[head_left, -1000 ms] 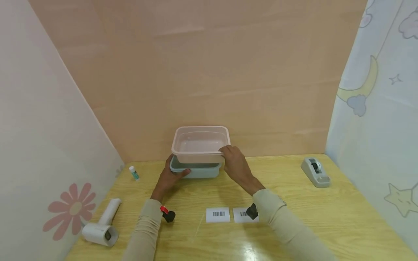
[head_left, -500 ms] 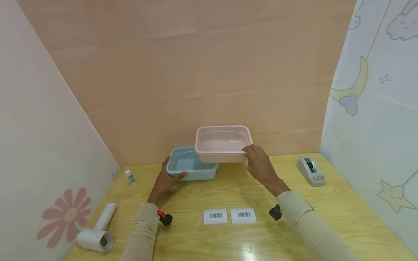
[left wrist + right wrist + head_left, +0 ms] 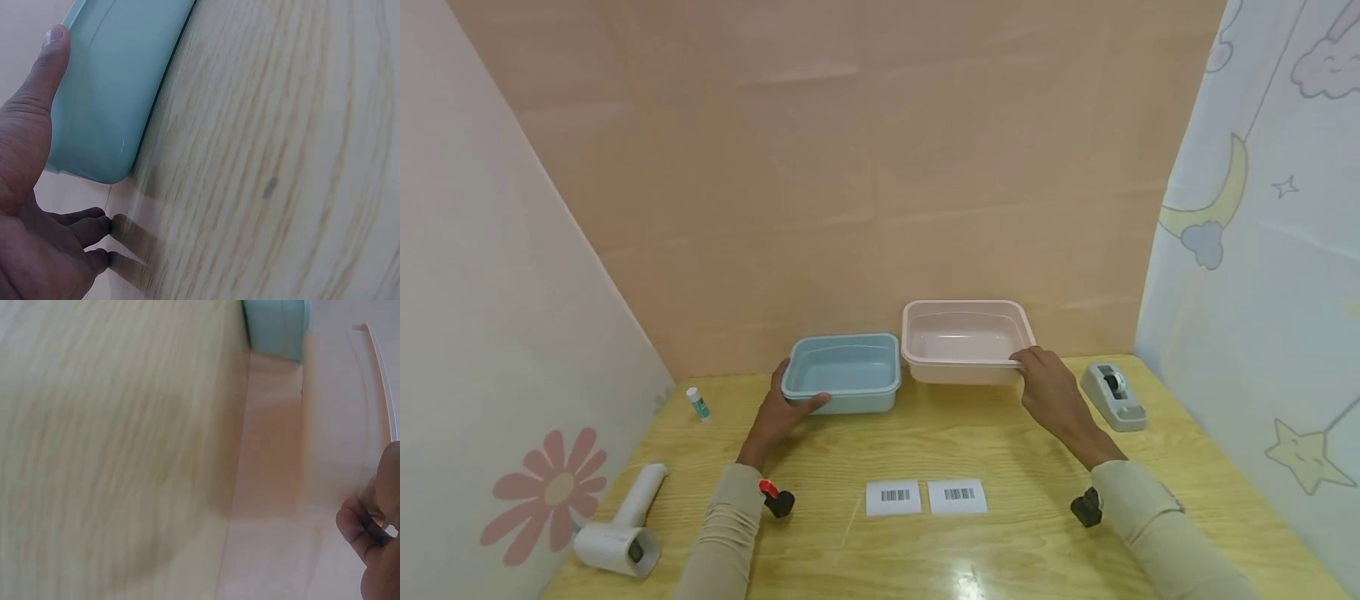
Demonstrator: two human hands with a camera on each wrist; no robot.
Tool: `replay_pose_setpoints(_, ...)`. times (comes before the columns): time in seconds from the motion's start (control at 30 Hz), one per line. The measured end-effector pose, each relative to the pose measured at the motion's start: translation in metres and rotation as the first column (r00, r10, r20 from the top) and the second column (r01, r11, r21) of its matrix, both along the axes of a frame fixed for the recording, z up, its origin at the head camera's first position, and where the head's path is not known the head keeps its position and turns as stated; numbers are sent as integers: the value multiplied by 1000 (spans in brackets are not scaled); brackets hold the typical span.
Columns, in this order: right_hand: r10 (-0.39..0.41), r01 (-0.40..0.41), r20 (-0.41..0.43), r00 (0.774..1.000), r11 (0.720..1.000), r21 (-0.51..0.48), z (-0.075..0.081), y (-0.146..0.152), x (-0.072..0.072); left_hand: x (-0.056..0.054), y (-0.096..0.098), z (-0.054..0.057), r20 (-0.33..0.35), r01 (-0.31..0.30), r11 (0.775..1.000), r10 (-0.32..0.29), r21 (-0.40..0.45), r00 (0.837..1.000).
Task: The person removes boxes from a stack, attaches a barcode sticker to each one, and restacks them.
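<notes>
A light blue rectangular plastic container (image 3: 842, 403) stands on the table at the back, left of the middle. My left hand (image 3: 781, 418) holds its front left corner, the thumb lying along the front rim and the fingers at the left side. To its right, a pink plastic container (image 3: 962, 372) of similar shape hangs above the table, as the gap under it in the right wrist view shows. My right hand (image 3: 1054, 396) pinches its rim at the front right corner. Both containers show bare insides in the head view.
Two white barcode cards (image 3: 892, 497) lie side by side in front. A tape dispenser (image 3: 1116, 398) stands to the right. At left are a glue stick (image 3: 697, 404) and a white handheld scanner (image 3: 625, 533). An orange-brown backdrop (image 3: 865, 208) rises behind.
My right hand has carried the pink container from above the blue one to the right, and it now hangs lower. The blue container has come into full view; my left hand stays at it.
</notes>
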State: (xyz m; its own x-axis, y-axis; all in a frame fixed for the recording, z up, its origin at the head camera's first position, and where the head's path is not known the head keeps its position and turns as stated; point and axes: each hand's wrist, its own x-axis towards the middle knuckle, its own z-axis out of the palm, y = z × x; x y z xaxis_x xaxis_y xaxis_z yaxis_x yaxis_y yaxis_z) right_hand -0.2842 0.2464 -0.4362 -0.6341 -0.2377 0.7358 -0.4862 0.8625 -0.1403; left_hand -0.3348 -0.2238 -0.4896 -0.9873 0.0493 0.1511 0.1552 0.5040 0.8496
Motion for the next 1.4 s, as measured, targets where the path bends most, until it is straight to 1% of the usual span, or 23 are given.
replay_pose_setpoints(0.2, 15, -15, 4, 1000, 1000, 18, -20, 15, 1, -1, 1, -3, -6, -11, 1000, 11, -25, 1000)
replay_pose_setpoints(0.37, 27, -29, 59, 998, 999, 33, -38, 21, -5, 0, 1, -1, -1, -3, 1000, 3, -5, 1000)
replay_pose_setpoints(0.43, 28, -31, 87, 996, 999, 35, -43, 21, -7, 0, 1, 0, 2, 1, 1000, -1, 1, 1000)
replay_pose_setpoints(0.53, 32, -36, 121, 992, 999, 32, -46, 21, -8, 1, 2, -1, -2, 9, 1000, -9, 0, 1000)
replay_pose_setpoints(0.8, 40, -46, 223, 974, 999, 23, -43, 16, -7, 1, 0, 0, -28, 23, 1000, -23, -5, 999)
replay_pose_setpoints(0.9, 41, -49, 255, 966, 998, 26, -44, 15, -7, 1, -1, 0, -49, 38, 999, -38, -6, 998)
replay_pose_setpoints(1.0, 12, -21, 237, 972, 999, 37, -44, 14, -5, 0, -4, -1, -68, 63, 998, -63, -4, 996)
replay_pose_setpoints(1.07, -14, 10, 176, 984, 1000, 19, -43, 13, -3, -2, -6, -3, -80, 82, 997, -83, -13, 993)
replay_pose_setpoints(1.13, -21, 24, 90, 996, 999, -29, -39, 10, -1, -2, -7, -3, -63, 77, 996, -80, -49, 995)
replay_pose_setpoints(1.2, 15, -13, 15, 1000, 997, -74, -33, 4, 1, -1, -7, -1, -23, 63, 994, -65, -93, 998)
replay_pose_setpoints(1.27, 98, -100, -32, 995, 992, -82, -28, -8, 3, 4, -8, 5, 44, 43, 986, -36, -159, 998)
replay_pose_setpoints(1.3, 158, -160, -39, 987, 985, -70, -26, -15, 5, 9, -8, 8, 90, 31, 980, -14, -195, 996)
replay_pose_setpoints(1.33, 221, -223, -30, 975, 974, -47, -24, -23, 7, 14, -8, 12, 123, 35, 971, -5, -238, 992)
replay_pose_setpoints(1.37, 283, -283, -8, 959, 959, -20, -23, -32, 10, 20, -8, 16, 155, 40, 956, 6, -289, 988)
replay_pose_setpoints(1.4, 340, -340, 27, 940, 940, 2, -22, -42, 13, 27, -7, 21, 173, 51, 935, 11, -351, 985)
